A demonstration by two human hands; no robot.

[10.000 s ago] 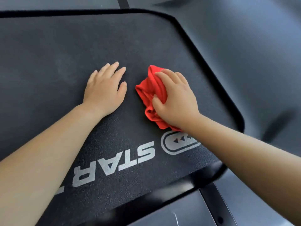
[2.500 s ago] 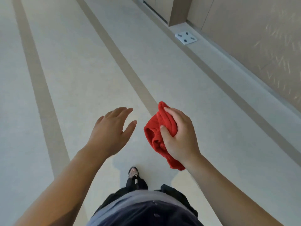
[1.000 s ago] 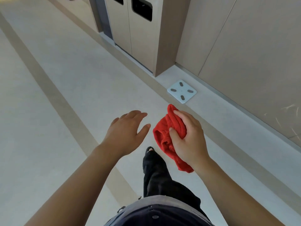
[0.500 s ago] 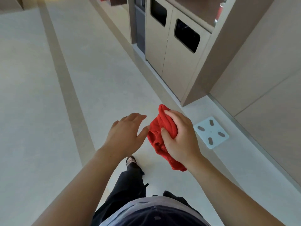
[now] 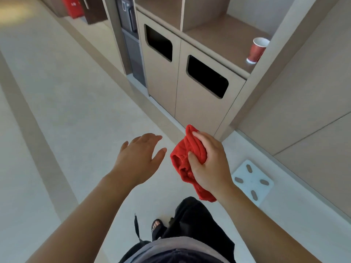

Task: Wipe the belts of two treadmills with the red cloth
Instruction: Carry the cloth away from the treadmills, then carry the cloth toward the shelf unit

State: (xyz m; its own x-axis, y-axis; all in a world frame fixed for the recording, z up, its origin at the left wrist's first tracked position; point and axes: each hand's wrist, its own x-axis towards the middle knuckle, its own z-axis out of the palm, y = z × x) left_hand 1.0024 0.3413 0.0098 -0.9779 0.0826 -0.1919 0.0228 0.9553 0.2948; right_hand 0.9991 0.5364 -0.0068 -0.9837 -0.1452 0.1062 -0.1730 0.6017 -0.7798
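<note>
Over the pale floor, beside a beige two-slot cabinet, the crumpled red cloth is gripped in the right hand; the left hand is spread, empty. The treadmill belt has been left behind; a walk between machines is judged.

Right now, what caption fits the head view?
Right hand grips the red cloth near a bin cabinet; left hand open.

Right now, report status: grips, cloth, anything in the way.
Grips: left grip open, empty; right grip holds bunched cloth. No treadmill in view. Path: scale on floor to the right, bin cabinet ahead.
</note>
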